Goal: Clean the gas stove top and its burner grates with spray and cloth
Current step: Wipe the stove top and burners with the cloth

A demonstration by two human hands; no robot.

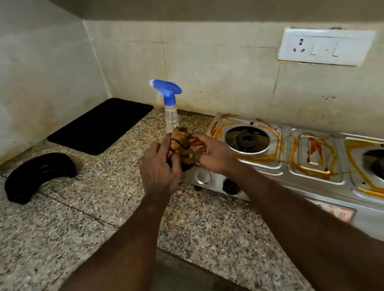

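We see two bare forearms entering from the bottom of the frame, one from the lower left and one from the lower right, narrowing toward the centre. No sleeves cover them within the frame. Our left hand [158, 170] and right hand [210, 153] sit at mid-frame, both without gloves. We can make out no rings, watch or bracelets on either wrist.

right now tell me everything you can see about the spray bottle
The spray bottle stands upright on the speckled stone counter, near the back wall, just left of the steel gas stove. It has a blue trigger head with a white nozzle tip pointing left, and a slim clear plastic body that looks nearly empty. Its base is hidden behind the stained cloth bunched between the left hand and right hand. Neither hand visibly holds it.
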